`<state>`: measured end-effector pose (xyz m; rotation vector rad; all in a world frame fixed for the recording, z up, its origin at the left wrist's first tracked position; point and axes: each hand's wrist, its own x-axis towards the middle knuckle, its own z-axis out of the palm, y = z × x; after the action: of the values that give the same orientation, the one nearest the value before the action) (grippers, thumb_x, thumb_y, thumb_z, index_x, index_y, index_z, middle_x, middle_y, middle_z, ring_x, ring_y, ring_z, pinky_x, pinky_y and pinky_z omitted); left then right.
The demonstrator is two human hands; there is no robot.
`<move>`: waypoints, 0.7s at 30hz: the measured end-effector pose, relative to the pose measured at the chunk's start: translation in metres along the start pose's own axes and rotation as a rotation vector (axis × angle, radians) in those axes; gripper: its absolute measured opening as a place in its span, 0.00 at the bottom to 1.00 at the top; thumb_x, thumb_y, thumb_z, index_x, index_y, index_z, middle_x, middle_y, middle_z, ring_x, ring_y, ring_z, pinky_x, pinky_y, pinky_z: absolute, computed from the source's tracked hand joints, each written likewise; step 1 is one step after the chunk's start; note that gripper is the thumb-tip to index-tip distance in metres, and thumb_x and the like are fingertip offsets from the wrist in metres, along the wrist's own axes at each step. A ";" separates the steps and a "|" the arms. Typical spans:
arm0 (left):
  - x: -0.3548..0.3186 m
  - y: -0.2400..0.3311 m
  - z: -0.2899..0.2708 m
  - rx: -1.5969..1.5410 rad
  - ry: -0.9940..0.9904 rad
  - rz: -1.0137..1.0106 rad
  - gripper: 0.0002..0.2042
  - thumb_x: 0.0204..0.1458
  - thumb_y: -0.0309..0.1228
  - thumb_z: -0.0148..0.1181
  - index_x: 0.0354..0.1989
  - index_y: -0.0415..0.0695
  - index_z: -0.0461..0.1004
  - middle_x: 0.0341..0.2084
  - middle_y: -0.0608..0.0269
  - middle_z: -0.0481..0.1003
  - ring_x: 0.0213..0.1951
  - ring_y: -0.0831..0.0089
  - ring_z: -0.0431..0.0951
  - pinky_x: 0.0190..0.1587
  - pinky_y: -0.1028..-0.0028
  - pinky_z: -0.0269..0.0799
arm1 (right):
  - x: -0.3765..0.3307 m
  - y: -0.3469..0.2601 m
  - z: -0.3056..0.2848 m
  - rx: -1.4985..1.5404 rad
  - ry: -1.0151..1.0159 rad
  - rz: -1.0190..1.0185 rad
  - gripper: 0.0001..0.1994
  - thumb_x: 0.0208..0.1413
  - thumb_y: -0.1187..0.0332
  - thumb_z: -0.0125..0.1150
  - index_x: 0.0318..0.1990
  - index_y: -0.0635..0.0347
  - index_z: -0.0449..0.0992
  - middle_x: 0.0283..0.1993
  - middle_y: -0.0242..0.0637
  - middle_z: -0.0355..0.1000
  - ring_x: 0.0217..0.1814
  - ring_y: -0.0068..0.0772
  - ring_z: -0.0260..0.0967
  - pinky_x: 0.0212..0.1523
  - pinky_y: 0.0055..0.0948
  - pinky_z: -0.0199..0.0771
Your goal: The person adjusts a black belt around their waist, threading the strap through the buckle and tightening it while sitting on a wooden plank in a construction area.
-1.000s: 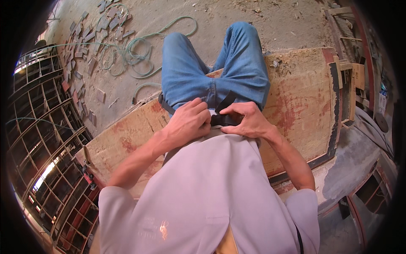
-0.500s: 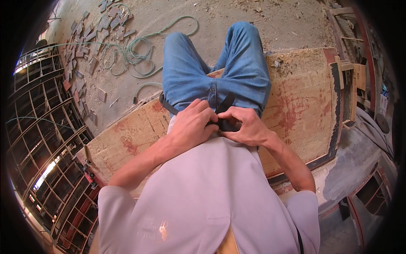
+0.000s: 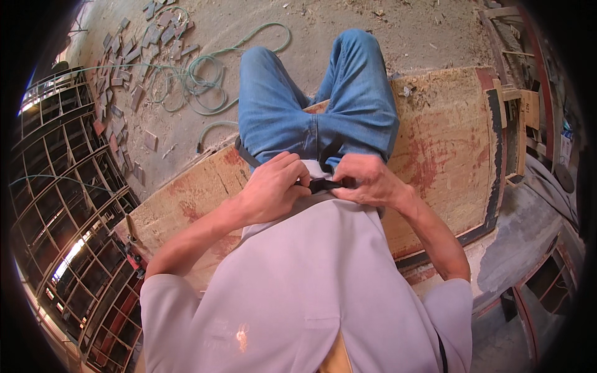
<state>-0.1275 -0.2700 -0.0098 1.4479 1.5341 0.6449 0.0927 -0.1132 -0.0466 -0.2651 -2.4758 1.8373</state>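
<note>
At my waist, over the hem of the light purple shirt [image 3: 280, 261], a black strap with what looks like a buckle [image 3: 322, 184] runs between my two hands. My left hand [image 3: 277, 186] pinches its left end with curled fingers. My right hand [image 3: 370, 180] grips the right end between thumb and fingers. A loose black strap [image 3: 333, 151] hangs over the lap of my blue jeans [image 3: 273, 112]. Another piece of black strap [image 3: 245, 154] shows by my left hip. My fingers partly cover the buckle, so whether its halves are joined cannot be made out.
I sit on a stained wooden board [image 3: 441, 149] with a dark edge. Ahead on the floor lie a coiled green hose [image 3: 202, 78] and scattered flat pieces [image 3: 137, 96]. A metal grid frame [image 3: 59, 180] stands at left; wooden framing [image 3: 513, 118] is at right.
My hands have moved slightly apart, and more of the black buckle shows between them. The loose strap over my lap has shifted and now shows less.
</note>
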 end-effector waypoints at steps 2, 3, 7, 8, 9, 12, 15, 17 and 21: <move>-0.002 -0.005 0.000 -0.067 -0.004 -0.035 0.11 0.48 0.23 0.70 0.34 0.41 0.72 0.30 0.59 0.69 0.35 0.59 0.71 0.39 0.63 0.69 | 0.001 -0.014 -0.002 0.223 -0.007 0.306 0.20 0.48 0.71 0.77 0.49 0.62 0.79 0.36 0.38 0.76 0.38 0.33 0.78 0.38 0.31 0.79; -0.002 -0.007 0.000 -0.097 -0.002 -0.054 0.11 0.48 0.22 0.70 0.34 0.41 0.72 0.30 0.59 0.69 0.34 0.59 0.71 0.39 0.64 0.69 | 0.002 -0.025 -0.004 0.334 -0.008 0.463 0.20 0.49 0.70 0.77 0.50 0.62 0.79 0.36 0.37 0.75 0.37 0.30 0.78 0.37 0.30 0.79; 0.003 -0.005 -0.001 -0.100 0.009 -0.066 0.11 0.48 0.20 0.69 0.35 0.40 0.71 0.30 0.59 0.68 0.35 0.59 0.71 0.37 0.64 0.69 | -0.004 -0.028 0.003 0.294 0.145 0.314 0.23 0.52 0.69 0.76 0.55 0.60 0.78 0.41 0.33 0.75 0.36 0.22 0.74 0.37 0.25 0.76; 0.003 -0.006 0.003 -0.081 0.020 -0.047 0.11 0.48 0.21 0.69 0.36 0.40 0.71 0.31 0.59 0.68 0.35 0.59 0.71 0.37 0.64 0.69 | -0.001 -0.034 0.001 0.227 0.179 0.310 0.17 0.55 0.67 0.74 0.51 0.61 0.80 0.42 0.34 0.75 0.35 0.22 0.72 0.37 0.25 0.75; 0.002 -0.004 0.006 -0.058 0.028 -0.027 0.11 0.48 0.21 0.69 0.36 0.40 0.71 0.31 0.59 0.68 0.35 0.59 0.71 0.37 0.65 0.69 | 0.006 -0.036 -0.001 0.239 0.119 0.377 0.15 0.56 0.66 0.73 0.48 0.62 0.81 0.42 0.34 0.75 0.35 0.22 0.71 0.37 0.26 0.75; 0.000 0.000 0.009 0.022 0.053 0.027 0.12 0.48 0.22 0.70 0.36 0.41 0.70 0.31 0.59 0.68 0.36 0.59 0.71 0.37 0.65 0.70 | 0.027 -0.033 -0.003 0.301 -0.028 0.572 0.10 0.60 0.65 0.69 0.39 0.64 0.83 0.40 0.35 0.75 0.36 0.23 0.70 0.37 0.26 0.72; -0.005 0.003 0.009 0.185 0.066 0.115 0.12 0.48 0.25 0.69 0.36 0.42 0.70 0.33 0.59 0.69 0.37 0.59 0.72 0.38 0.63 0.70 | 0.037 -0.016 0.004 0.172 -0.012 0.240 0.14 0.58 0.60 0.67 0.37 0.65 0.84 0.40 0.43 0.80 0.37 0.35 0.74 0.40 0.33 0.74; -0.010 0.002 0.010 0.292 0.096 0.179 0.12 0.48 0.27 0.68 0.37 0.42 0.71 0.33 0.59 0.69 0.38 0.60 0.72 0.38 0.63 0.70 | 0.042 -0.016 0.001 0.421 -0.244 0.453 0.16 0.58 0.59 0.68 0.41 0.65 0.84 0.40 0.36 0.79 0.38 0.28 0.72 0.40 0.30 0.72; -0.016 0.005 0.013 0.360 0.170 0.298 0.13 0.47 0.27 0.66 0.40 0.41 0.72 0.33 0.60 0.68 0.38 0.62 0.71 0.38 0.65 0.70 | 0.051 -0.005 -0.002 0.705 -0.509 0.544 0.17 0.57 0.58 0.72 0.44 0.65 0.85 0.36 0.28 0.77 0.37 0.18 0.68 0.39 0.23 0.69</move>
<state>-0.1152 -0.2878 -0.0078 1.9624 1.6394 0.7054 0.0418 -0.1044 -0.0450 -0.5129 -1.8884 3.1994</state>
